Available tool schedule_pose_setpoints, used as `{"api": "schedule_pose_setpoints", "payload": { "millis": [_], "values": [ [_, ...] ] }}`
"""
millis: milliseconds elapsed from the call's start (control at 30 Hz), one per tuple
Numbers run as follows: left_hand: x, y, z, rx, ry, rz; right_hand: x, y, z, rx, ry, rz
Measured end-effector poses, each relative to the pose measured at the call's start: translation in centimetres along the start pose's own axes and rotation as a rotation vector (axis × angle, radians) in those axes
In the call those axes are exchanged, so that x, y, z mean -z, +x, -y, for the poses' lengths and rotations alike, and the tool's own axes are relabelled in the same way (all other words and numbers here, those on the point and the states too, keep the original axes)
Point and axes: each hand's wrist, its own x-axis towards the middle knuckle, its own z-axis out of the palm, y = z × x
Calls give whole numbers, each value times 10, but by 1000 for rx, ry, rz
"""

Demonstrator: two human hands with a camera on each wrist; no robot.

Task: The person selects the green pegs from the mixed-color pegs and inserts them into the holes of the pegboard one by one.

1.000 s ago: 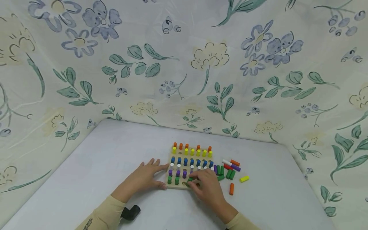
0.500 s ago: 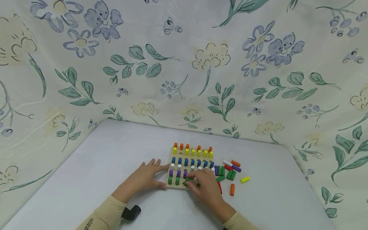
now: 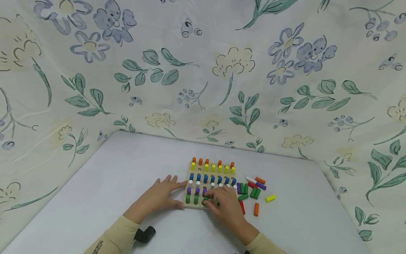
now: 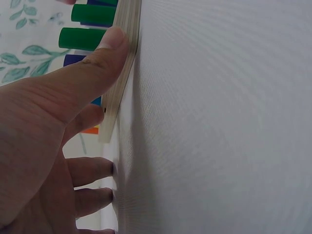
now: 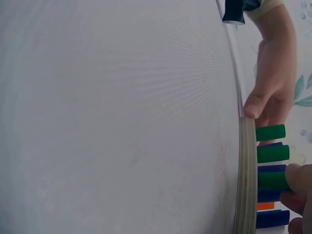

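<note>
In the head view, a wooden peg board [image 3: 197, 207] holds rows of coloured pegs. My right hand [image 3: 229, 208] pinches a green peg [image 5: 272, 181] between thumb and finger at the front row, beside two standing green pegs. In the right wrist view this peg meets the board's top; how deep it sits I cannot tell. My left hand [image 3: 158, 198] lies spread at the board's left side. Its thumb [image 4: 109, 48] presses the board's edge [image 4: 119, 78], and its index finger is at the same side. The right hand hides part of the front rows.
Loose pegs lie right of the board: several green pegs [image 3: 244, 188], a white peg [image 3: 251, 180], a yellow peg [image 3: 270, 198], an orange peg [image 3: 256, 209] and a red peg [image 3: 242, 207] among them. A black object [image 3: 147, 234] sits by the left sleeve. Patterned cloth [image 3: 203, 88] rises behind the table.
My right hand has shifted slightly left with the green peg, which now covers the front-row hole seen earlier. A red peg beside the right wrist has come into view. The left hand stays put.
</note>
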Motion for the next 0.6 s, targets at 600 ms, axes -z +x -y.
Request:
{"api": "schedule_pose_setpoints", "payload": {
  "millis": [600],
  "values": [
    [-2, 0, 2, -19, 14, -16, -1, 2, 2, 16, -79, 54]
  ]
}}
